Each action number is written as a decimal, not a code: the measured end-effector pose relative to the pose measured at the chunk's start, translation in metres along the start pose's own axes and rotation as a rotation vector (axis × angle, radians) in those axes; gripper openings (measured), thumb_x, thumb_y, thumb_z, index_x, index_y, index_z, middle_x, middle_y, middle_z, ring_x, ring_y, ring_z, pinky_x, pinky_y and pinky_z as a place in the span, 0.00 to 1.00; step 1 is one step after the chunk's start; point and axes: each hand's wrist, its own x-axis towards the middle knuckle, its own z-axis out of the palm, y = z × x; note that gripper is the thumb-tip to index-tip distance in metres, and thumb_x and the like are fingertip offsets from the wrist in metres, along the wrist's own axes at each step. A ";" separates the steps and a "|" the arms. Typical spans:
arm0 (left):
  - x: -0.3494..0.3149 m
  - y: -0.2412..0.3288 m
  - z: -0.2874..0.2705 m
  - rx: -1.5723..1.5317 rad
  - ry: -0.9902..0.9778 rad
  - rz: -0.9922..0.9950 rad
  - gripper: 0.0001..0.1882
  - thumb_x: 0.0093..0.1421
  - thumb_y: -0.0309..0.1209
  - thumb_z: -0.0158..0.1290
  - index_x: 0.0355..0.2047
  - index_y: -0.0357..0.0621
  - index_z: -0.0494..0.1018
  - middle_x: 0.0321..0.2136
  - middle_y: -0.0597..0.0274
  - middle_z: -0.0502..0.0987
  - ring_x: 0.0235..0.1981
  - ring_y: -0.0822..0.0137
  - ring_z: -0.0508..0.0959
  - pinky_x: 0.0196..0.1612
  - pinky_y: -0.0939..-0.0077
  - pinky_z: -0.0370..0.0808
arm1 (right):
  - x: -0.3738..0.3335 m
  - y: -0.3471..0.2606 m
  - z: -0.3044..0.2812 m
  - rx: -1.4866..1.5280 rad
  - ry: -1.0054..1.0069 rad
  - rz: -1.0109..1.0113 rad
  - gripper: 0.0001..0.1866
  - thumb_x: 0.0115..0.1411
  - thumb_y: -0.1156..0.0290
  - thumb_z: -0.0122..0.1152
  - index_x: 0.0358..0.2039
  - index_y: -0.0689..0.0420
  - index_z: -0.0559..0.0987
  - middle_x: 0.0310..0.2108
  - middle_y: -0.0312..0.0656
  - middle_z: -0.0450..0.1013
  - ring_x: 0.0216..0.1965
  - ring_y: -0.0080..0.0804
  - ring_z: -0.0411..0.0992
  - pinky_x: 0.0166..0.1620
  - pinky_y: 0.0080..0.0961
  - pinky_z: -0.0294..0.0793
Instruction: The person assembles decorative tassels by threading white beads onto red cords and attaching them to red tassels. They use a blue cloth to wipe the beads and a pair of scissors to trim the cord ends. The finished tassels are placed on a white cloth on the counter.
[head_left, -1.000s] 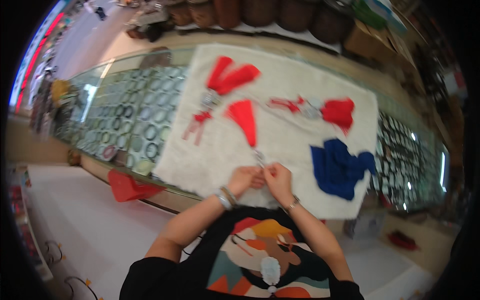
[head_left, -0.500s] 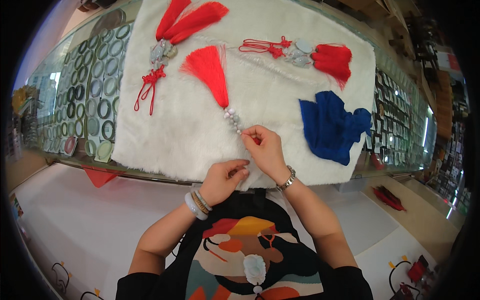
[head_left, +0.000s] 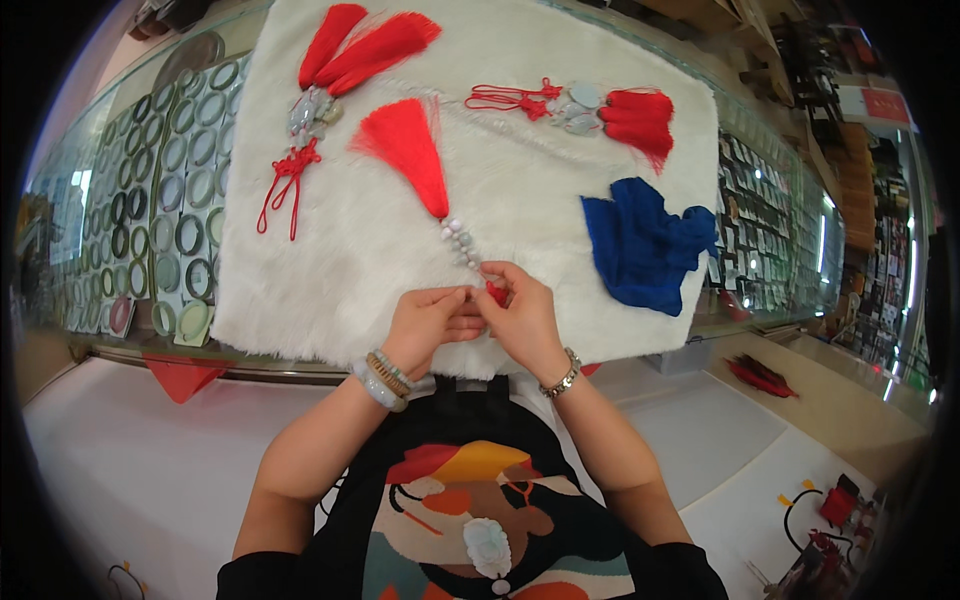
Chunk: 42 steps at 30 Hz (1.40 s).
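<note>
I see both hands meeting at the centre of the frame, on the near edge of the white fur mat (head_left: 330, 280). The left hand (head_left: 428, 325) has its fingers curled in, pinching the red cord end (head_left: 496, 293) together with the right hand (head_left: 525, 320), whose fingertips close on the same spot. From there pale beads (head_left: 460, 242) run up to a red tassel (head_left: 408, 150) (lying flat, fanned toward the top). A blue cloth (head_left: 645, 245) is bunched right of centre. Two more red tasselled ornaments lie along the top, one at upper left (head_left: 340, 60), one at upper right (head_left: 590, 108). Green bangles (head_left: 170, 200) fill the glass case at left.
</note>
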 end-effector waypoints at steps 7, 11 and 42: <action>-0.004 -0.006 -0.003 0.104 0.068 0.046 0.19 0.70 0.34 0.50 0.52 0.30 0.75 0.41 0.50 0.82 0.39 0.61 0.84 0.45 0.70 0.82 | -0.020 -0.005 -0.015 -0.086 -0.063 -0.152 0.26 0.56 0.73 0.66 0.55 0.60 0.71 0.35 0.51 0.77 0.26 0.39 0.77 0.32 0.32 0.78; -0.007 -0.011 0.008 0.117 0.166 0.105 0.18 0.69 0.35 0.51 0.49 0.31 0.77 0.37 0.51 0.83 0.35 0.65 0.84 0.41 0.73 0.82 | -0.027 -0.006 -0.049 -0.285 -0.204 -0.268 0.18 0.56 0.69 0.65 0.46 0.60 0.74 0.41 0.52 0.74 0.41 0.50 0.74 0.45 0.40 0.76; 0.025 -0.006 0.132 0.612 0.476 0.607 0.09 0.64 0.26 0.56 0.42 0.34 0.79 0.31 0.60 0.82 0.26 0.74 0.79 0.31 0.80 0.77 | 0.185 0.035 -0.208 -0.202 0.185 -0.475 0.06 0.60 0.72 0.62 0.30 0.61 0.80 0.26 0.44 0.75 0.25 0.35 0.73 0.31 0.31 0.72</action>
